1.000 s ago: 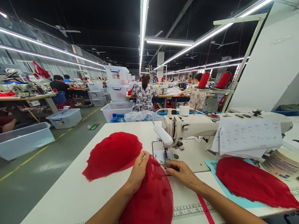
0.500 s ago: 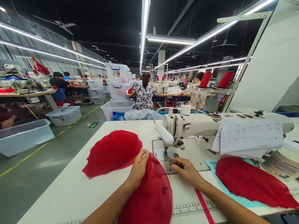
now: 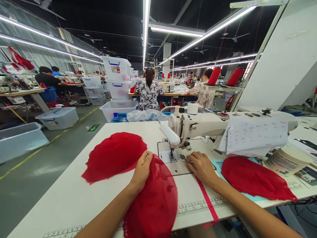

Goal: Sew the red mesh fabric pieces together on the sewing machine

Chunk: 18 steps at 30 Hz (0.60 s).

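My left hand [image 3: 142, 168] is closed, pinching the top edge of a sheer red fabric piece [image 3: 158, 195] that hangs over the table's front edge. Left of it, another red fabric piece [image 3: 115, 155] lies flat on the table. Palm down on the sewing machine bed, my right hand [image 3: 201, 165] has its fingers laid out flat over small metal thread snips [image 3: 186, 160]. The snips' blades point left; their handle is hidden under the hand. Just beyond both hands stands the white sewing machine [image 3: 195, 124], its needle area left of the snips, with no fabric under it.
At right, more red fabric [image 3: 255, 178] lies on a light-blue sheet beside a white tub [image 3: 287, 160]. Papers [image 3: 255, 135] hang over the machine arm. A red tape strip [image 3: 207, 200] crosses the printed ruler. Clear plastic bins [image 3: 116, 79] and seated co-workers are beyond the table.
My right hand has moved right, away from the needle, lowering the snips onto the machine bed and flattening over them. My left hand still pinches the fabric. The view has shifted slightly.
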Motion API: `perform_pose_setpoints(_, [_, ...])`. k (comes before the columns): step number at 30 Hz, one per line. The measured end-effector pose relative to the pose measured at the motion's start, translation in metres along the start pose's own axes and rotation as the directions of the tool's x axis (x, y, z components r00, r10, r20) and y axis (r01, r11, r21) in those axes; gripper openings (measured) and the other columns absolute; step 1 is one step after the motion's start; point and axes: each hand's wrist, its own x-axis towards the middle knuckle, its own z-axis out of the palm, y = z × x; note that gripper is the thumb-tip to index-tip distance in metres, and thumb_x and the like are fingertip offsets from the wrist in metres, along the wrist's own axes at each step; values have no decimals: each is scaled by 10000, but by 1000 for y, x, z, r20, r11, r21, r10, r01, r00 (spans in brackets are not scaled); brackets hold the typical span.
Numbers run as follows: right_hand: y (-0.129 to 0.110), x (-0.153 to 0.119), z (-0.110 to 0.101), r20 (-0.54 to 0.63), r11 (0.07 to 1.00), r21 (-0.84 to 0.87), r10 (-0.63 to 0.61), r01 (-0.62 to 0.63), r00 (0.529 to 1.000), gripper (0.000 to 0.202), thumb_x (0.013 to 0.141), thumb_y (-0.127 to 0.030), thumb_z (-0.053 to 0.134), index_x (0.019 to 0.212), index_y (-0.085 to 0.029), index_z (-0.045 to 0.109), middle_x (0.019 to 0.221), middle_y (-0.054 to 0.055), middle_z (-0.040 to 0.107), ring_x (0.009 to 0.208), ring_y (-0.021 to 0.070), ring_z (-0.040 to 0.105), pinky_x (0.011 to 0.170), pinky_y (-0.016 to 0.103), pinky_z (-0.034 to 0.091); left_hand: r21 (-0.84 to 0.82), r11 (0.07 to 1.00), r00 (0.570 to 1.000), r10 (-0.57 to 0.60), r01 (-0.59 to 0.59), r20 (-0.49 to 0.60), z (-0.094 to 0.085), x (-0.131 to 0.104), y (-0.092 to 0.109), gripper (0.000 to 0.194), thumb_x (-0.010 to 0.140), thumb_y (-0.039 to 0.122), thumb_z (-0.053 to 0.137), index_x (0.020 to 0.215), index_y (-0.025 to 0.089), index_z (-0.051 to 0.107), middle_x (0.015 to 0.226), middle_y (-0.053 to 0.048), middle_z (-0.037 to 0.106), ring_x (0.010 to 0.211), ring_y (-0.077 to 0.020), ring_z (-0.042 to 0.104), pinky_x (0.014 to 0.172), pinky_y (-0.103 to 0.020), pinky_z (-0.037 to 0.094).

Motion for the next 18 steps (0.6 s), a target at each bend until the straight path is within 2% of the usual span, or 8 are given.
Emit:
perform_pose_setpoints(3, [-19,6,-4,-54,951,296,-72,85,996,103,837,-139,480,866,-176,572,824,42,608,772,181,548,711,315,366,-4,1000,1000,-4,4,16,0,-1,0,337,690,478,604,635,199,424,535,87,426,462,-67,368,449,-159,338])
perform_pose_setpoints(6, [-38,14,-7,-129,872,458,-128,173,983,91,860,-154,469,852,-175,557,789,32,599,746,167,549,708,312,374,0,1000,1000,1,-1,18,0,-1,-1,340,703,473,598,635,196,412,547,86,413,475,-65,355,456,-152,341])
perform_pose_setpoints(10, [-53,24,-7,-187,828,508,-163,237,969,120,882,-174,438,859,-178,556,780,40,591,717,165,541,689,312,388,21,999,999,42,-42,10,-1,0,-3,330,727,470,582,645,192,426,569,73,417,502,-73,354,473,-157,354])
perform_pose_setpoints(18, [-63,33,-9,-186,835,481,-202,268,962,211,914,-181,374,829,-178,567,786,49,602,711,157,535,687,306,387,2,999,999,32,-32,26,1,-2,-3,350,701,508,590,645,198,436,572,72,441,504,-83,383,486,-174,359])
